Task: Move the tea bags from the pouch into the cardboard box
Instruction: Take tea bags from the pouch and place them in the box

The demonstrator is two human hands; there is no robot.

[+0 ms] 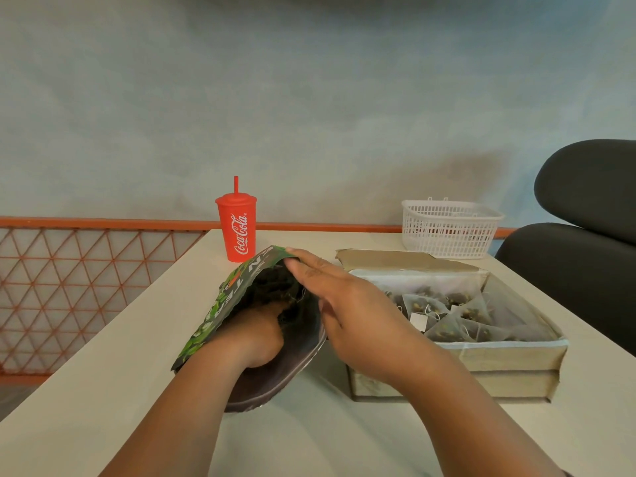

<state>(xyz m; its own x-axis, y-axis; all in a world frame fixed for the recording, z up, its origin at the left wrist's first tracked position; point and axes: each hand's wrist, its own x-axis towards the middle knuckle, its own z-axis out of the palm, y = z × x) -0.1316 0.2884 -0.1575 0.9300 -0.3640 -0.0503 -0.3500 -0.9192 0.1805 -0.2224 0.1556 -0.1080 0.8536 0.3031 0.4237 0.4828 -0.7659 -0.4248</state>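
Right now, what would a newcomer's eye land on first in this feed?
Both hands at centre: the left hand is sunk into the green pouch, and the right hand lays its fingers on the upper rim. To the right, the open cardboard box already holds many tea bags. Behind the pouch, a red Coca-Cola cup stands out.

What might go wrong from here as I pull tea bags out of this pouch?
1. The tea bags have strings that may tangle, so the left hand might drag extras onto the table.
2. The pouch lies just in front of the red cup; a tug might topple it.
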